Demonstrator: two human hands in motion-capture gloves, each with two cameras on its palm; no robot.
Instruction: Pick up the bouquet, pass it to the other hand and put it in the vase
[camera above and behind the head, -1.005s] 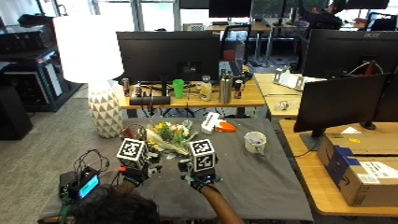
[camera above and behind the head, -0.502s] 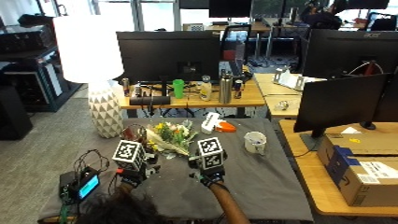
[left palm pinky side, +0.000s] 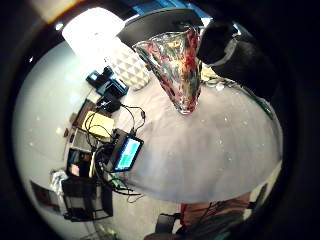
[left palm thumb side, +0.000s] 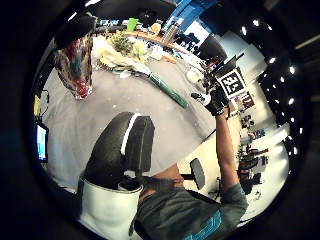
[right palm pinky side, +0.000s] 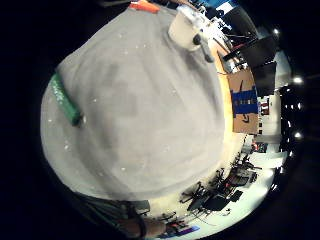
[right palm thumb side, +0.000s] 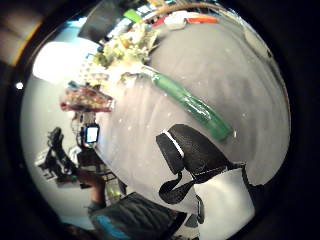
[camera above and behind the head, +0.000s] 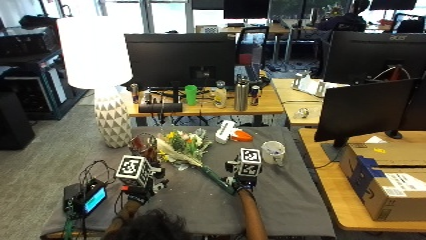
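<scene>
On the grey table (camera above and behind the head: 279, 210) in an office, the bouquet (camera above and behind the head: 190, 150) lies flat, flowers beside the vase (camera above and behind the head: 143, 145), wrapped stem slanting toward the right hand (camera above and behind the head: 245, 172) hovering above its tip, probably ready to lift it. The left hand (camera above and behind the head: 136, 175) waits nearby. I cannot tell either hand's fingers.

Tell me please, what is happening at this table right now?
A person sits at a table covered with grey cloth, wearing black gloves on both hands. The bouquet lies flat on the cloth, its green-wrapped stems pointing toward the right hand, which is above the stem end; no grip on it shows yet. The left hand is raised near the coloured glass vase, which stands upright and holds no flowers. A white mug stands to the right.
</scene>
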